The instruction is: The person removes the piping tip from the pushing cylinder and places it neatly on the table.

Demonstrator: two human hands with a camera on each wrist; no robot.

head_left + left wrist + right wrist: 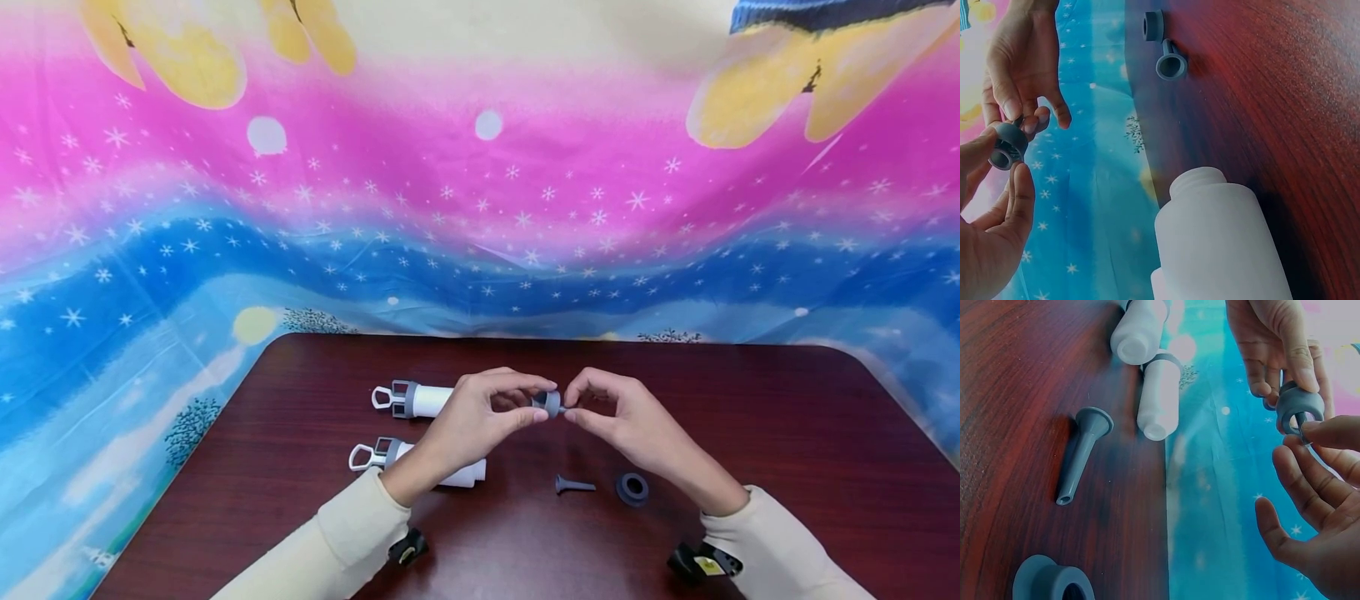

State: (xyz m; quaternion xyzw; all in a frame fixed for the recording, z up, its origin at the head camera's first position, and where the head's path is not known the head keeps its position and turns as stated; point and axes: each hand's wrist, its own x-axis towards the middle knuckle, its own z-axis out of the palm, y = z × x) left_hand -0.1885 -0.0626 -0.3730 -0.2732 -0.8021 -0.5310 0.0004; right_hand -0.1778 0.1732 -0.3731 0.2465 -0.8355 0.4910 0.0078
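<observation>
My left hand (480, 417) pinches a grey ring-shaped cap (552, 404) between thumb and fingers, above the middle of the table. From the other side, my right hand (633, 421) pinches the thin end of a grey nozzle (1301, 420) between thumb and forefinger. The nozzle's stem pokes out through the cap's opening in the right wrist view. Below the hands on the table lie a second grey nozzle (576, 485) with a flared end and a second grey flanged cap (632, 490).
Two white cylinders lie left of centre, one farther back (432, 402) and one nearer (461, 477). Each has a grey collar and a white loop handle; my left arm partly covers them. Behind the dark wooden table (300, 500) hangs a patterned cloth (450, 200).
</observation>
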